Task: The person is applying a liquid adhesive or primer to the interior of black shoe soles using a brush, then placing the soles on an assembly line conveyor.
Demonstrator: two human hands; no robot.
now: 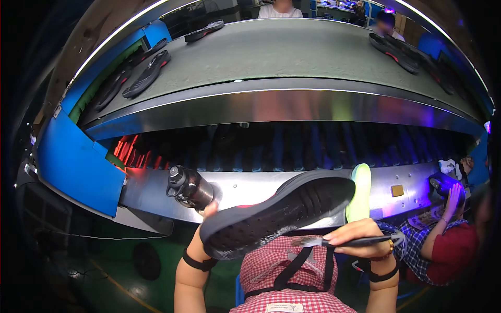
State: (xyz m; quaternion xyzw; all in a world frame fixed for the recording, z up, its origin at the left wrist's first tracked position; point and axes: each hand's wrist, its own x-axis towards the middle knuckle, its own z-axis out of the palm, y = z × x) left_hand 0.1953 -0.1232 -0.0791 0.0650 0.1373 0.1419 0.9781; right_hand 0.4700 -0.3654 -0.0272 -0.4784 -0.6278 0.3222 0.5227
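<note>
A black shoe sole [282,211] is tilted up in front of me, its hollow inner side toward me and a whitish smear along its near edge. My left hand [210,210] grips its left end; most of the fingers are hidden behind the sole. In my right hand [360,235] is a brush [368,241], pinched by its black handle. Its pale bristles point left, just below the sole's near edge; whether they touch it I cannot tell. Beyond the sole's right end rests a bright yellow-green elongated object [360,193], partly hidden.
A dark drinking bottle [192,188] stands on the metal ledge [235,185]. Beyond it runs a green conveyor belt [282,55] carrying several black soles [148,74]. A small tan block [397,191] lies at right, near a co-worker's hand [453,201] on a dark sole.
</note>
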